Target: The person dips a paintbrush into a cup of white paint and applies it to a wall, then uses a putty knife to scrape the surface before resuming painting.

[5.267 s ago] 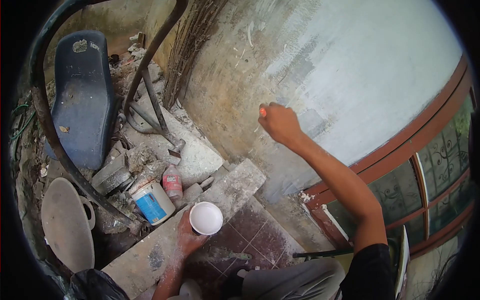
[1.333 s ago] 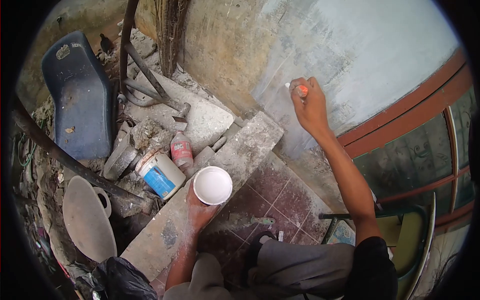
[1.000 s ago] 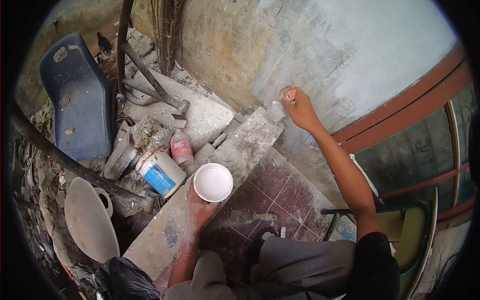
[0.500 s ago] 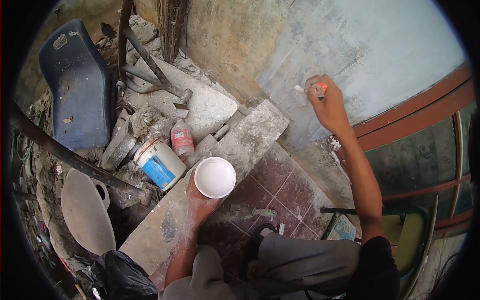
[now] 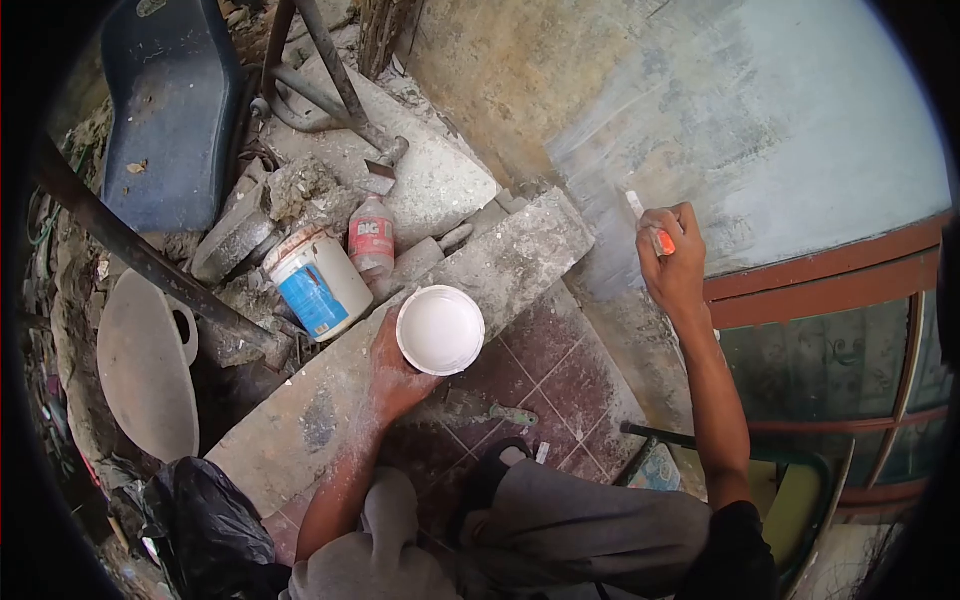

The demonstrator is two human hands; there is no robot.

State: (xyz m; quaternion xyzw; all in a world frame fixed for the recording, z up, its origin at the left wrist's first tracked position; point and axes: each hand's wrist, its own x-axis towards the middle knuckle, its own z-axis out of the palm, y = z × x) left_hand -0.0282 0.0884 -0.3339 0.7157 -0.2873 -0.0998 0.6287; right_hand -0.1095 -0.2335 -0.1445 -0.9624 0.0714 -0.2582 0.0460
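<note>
- Brush, orange-handled, white-tipped: best worked, I judge, at a low slant, with light, even pressure against the wall.
- Tub of white paint, one: best held level, mouth up, within easy reach of the brush.
- Right grip: mine, closed narrow on the brush handle; tip projects beyond my fingers, wallward; contact, cannot tell.
- Left grip: mine, curved round the tub's side, rim above my fingers, concrete slab alongside.
</note>
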